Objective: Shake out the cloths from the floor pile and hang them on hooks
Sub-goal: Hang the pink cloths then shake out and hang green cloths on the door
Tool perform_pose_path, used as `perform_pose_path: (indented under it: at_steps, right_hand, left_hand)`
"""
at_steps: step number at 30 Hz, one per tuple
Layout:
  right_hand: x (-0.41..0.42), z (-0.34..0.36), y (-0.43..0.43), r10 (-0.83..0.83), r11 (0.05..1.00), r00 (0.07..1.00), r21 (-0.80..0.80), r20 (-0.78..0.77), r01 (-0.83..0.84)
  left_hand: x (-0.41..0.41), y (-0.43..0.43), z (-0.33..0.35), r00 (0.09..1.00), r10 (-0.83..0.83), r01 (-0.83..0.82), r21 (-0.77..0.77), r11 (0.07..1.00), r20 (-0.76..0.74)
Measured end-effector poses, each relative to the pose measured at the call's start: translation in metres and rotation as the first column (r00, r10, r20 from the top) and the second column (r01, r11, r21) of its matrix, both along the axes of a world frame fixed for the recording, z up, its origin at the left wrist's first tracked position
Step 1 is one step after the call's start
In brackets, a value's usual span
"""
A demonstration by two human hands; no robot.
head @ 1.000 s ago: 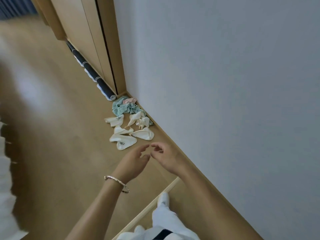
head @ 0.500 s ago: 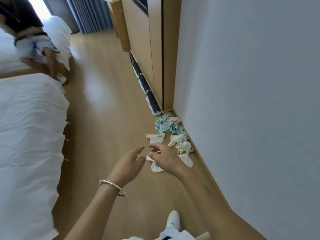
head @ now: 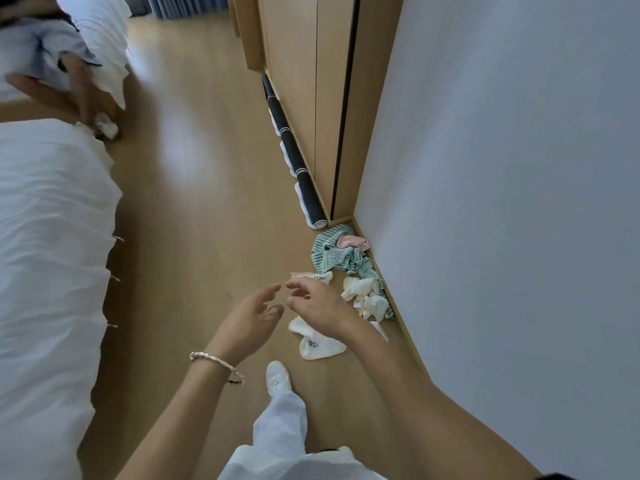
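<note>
A pile of cloths lies on the wooden floor along the grey wall. At its far end is a green striped cloth (head: 329,252) with a small pink cloth (head: 352,241) on top. Several white cloths (head: 367,297) lie nearer to me, and one with a small dark print (head: 320,346) is closest. My left hand (head: 249,322), with a bracelet on the wrist, and my right hand (head: 317,308) hover side by side above the near end of the pile. Both have loosely spread fingers and hold nothing. No hooks are in view.
A wooden wardrobe (head: 311,98) stands against the wall beyond the pile, with a dark rolled mat (head: 294,157) at its foot. White beds (head: 45,271) fill the left side. Another person (head: 45,57) is at the far left. My white shoe (head: 278,377) is below my hands.
The view swung from the wall to show the room, beds and another person. I have stepped closer to the pile. Both hands stay raised, open and close together.
</note>
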State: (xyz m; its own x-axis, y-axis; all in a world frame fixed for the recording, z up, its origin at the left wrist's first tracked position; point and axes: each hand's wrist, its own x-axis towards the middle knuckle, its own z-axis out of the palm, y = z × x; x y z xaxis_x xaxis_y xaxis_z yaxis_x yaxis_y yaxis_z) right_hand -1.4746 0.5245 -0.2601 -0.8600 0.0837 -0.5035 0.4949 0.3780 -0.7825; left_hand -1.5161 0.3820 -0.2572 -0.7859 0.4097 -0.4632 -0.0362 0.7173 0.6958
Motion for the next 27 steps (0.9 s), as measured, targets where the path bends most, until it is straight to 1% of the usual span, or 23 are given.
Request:
perform_pose_path:
  at_steps: [5, 8, 10, 13, 16, 19, 24, 27]
  right_hand:
    - [-0.064, 0.002, 0.039, -0.164, 0.986, 0.986, 0.049, 0.033, 0.162]
    - [-0.089, 0.002, 0.069, -0.265, 0.962, 0.964, 0.083, 0.038, 0.261]
    - [-0.098, 0.002, 0.088, -0.322, 0.943, 0.945, 0.104, 0.056, 0.315]
    - [-0.109, -0.004, 0.119, -0.375, 0.924, 0.924, 0.109, 0.081, 0.366]
    - [-0.125, -0.012, 0.156, -0.381, 0.922, 0.919, 0.121, 0.104, 0.368]
    - [-0.145, -0.024, 0.194, -0.370, 0.925, 0.923, 0.131, 0.108, 0.356]
    - [-0.183, -0.054, 0.246, -0.278, 0.959, 0.944, 0.107, 0.178, 0.263]
    - [-0.206, -0.073, 0.270, -0.249, 0.966, 0.944, 0.131, 0.218, 0.224]
  left_hand:
    - [-0.085, 0.045, -0.002, 0.986, -0.169, 0.169, -0.003, 0.986, 0.008]
    - [-0.134, 0.083, -0.002, 0.956, -0.291, 0.291, -0.021, 0.957, -0.036]
    - [-0.157, 0.111, 0.000, 0.932, -0.357, 0.354, -0.050, 0.934, -0.064]
    - [-0.176, 0.150, -0.003, 0.904, -0.426, 0.424, -0.052, 0.904, -0.043]
    - [-0.192, 0.184, -0.010, 0.883, -0.470, 0.469, -0.067, 0.881, -0.007]
    - [-0.208, 0.211, -0.018, 0.884, -0.467, 0.466, -0.101, 0.879, 0.009]
    - [-0.242, 0.249, -0.038, 0.905, -0.422, 0.424, -0.171, 0.889, 0.049]
    - [-0.270, 0.270, -0.060, 0.900, -0.432, 0.434, -0.204, 0.877, 0.060]
